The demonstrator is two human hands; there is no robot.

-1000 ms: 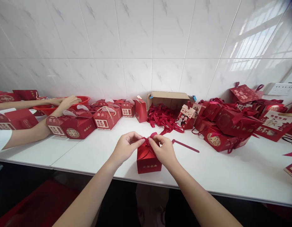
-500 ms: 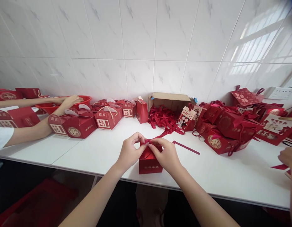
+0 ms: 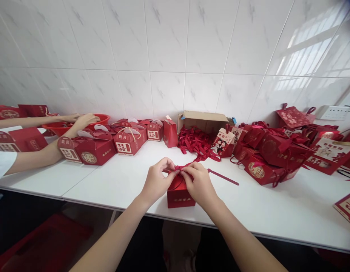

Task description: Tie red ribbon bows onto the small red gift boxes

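Note:
A small red gift box [image 3: 181, 199] with gold lettering stands upright at the table's front edge. Above its top, my left hand [image 3: 159, 179] pinches a dark red ribbon [image 3: 179, 169] between thumb and fingertips. From the other side my right hand [image 3: 200, 183] pinches the same ribbon, its fingertips close to the left ones. The exact shape of the knot or loop is hidden by my fingers. One ribbon end [image 3: 223, 177] lies on the table to the right.
Behind, a cardboard box [image 3: 208, 118] spills loose red ribbons [image 3: 194, 140]. Several handled red boxes [image 3: 99, 151] stand left, beside a red basin [image 3: 105, 119] where a co-worker's hands [image 3: 85, 121] reach. Ribboned boxes [image 3: 285, 149] are piled right; a printed red box [image 3: 347, 207] lies at the right edge.
My hands stay over the box, fingertips shifting slightly on the ribbon. The other person's hand at the right edge has gone out of view, and a printed red box shows there.

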